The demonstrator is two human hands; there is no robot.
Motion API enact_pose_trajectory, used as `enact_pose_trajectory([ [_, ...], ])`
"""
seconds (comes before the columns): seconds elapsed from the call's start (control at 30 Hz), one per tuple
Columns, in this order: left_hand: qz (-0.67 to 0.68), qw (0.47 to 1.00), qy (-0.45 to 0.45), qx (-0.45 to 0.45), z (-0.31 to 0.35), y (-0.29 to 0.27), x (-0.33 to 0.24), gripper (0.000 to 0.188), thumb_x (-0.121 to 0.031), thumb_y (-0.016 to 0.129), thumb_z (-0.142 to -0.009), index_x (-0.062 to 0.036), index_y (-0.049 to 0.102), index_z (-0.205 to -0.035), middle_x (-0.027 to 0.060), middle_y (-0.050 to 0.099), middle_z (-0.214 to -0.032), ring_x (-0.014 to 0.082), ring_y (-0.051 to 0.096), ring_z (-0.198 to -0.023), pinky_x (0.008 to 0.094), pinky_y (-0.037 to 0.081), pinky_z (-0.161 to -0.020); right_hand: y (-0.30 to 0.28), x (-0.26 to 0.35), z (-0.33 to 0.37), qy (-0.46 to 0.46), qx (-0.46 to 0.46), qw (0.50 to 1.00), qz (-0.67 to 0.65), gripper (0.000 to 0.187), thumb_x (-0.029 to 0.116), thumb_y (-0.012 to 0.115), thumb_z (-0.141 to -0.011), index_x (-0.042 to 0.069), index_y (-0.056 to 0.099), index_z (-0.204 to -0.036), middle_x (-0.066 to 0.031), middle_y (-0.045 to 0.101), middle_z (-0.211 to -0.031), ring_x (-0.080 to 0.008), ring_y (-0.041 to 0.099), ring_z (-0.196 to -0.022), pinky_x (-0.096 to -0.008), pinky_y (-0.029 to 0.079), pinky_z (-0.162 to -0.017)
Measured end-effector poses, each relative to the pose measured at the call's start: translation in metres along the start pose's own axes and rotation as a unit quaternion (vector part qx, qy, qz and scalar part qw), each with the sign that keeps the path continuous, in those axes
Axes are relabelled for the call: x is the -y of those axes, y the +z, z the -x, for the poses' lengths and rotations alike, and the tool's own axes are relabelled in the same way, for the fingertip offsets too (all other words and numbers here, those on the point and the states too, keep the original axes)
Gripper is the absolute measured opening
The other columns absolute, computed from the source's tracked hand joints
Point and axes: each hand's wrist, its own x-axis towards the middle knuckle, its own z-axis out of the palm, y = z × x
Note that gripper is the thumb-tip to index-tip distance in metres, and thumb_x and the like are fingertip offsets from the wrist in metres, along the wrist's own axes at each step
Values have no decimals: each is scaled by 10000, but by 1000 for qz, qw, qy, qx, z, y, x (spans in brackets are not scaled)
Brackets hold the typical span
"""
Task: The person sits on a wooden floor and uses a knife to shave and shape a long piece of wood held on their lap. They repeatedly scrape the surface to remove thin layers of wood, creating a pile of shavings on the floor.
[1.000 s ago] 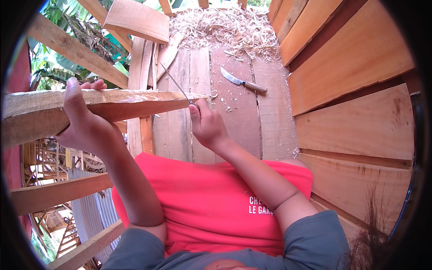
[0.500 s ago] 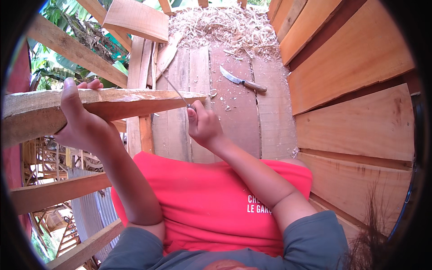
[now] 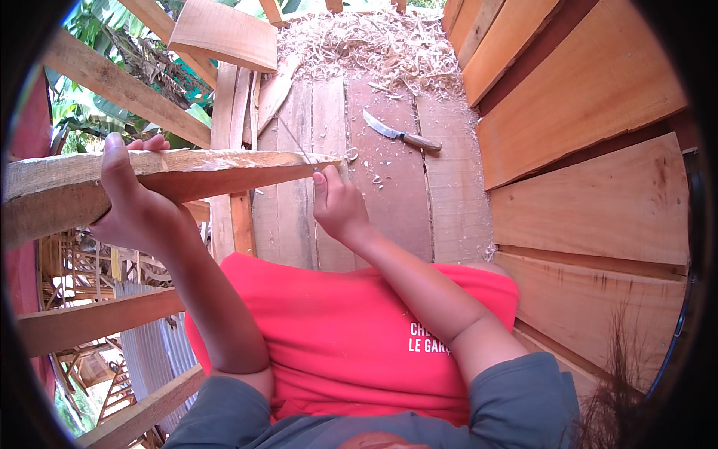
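A long piece of wood (image 3: 224, 178) reaches in from the left edge and tapers to a narrow end near the middle. My left hand (image 3: 138, 198) is closed around its thick part, thumb up on the near side and fingertips showing beyond the top edge. Close to the narrow end, my right hand (image 3: 340, 202) is closed on a thin-bladed knife (image 3: 295, 140). Its handle is hidden in my fist. The blade, seen nearly edge-on, slants up and left across the wood, apparently against it. A small curled shaving (image 3: 351, 154) shows beside the wood's tip.
A second knife (image 3: 402, 130) with a curved blade and wooden handle lies on the plank floor (image 3: 456, 179). Wood shavings (image 3: 370, 45) are heaped at the far end. A thick board (image 3: 224, 36) rests at the far left. Plank walls (image 3: 591, 198) stand on the right, open rails (image 3: 127, 90) on the left.
The knife blade has shifted slightly away from me along with a small turn of my right hand. My left hand and the wood stay nearly where they were.
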Motion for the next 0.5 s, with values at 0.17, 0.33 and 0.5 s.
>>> enact_pose_trajectory([
  [0.17, -4, 1000, -18, 2, -3, -5, 2, 384, -113, 741, -819, 122, 540, -1046, 155, 632, -845, 250, 691, -704, 339, 599, -668, -1, 10, 3, 4, 18, 1000, -4, 368, 299, 385, -1078, -19, 502, -935, -291, 651, -753, -510, 656, -737, -616, 496, -677],
  [0.33, 10, 1000, -10, -2, -1, 3, -1, 385, -128, 747, -815, 113, 541, -1032, 159, 634, -845, 248, 690, -705, 338, 594, -666, 17, -45, -8, 80, -31, 994, 74, 330, 279, 392, -1077, -9, 504, -961, -278, 630, -694, -501, 646, -682, -595, 500, -636],
  [0.5, 13, 1000, -2, 12, -3, -4, 4, 381, -120, 749, -813, 112, 542, -1032, 157, 631, -857, 250, 689, -713, 327, 589, -665, -8, 5, -6, -92, 17, 992, -79, 339, 287, 393, -1079, -13, 510, -974, -293, 636, -711, -514, 641, -720, -616, 478, -658],
])
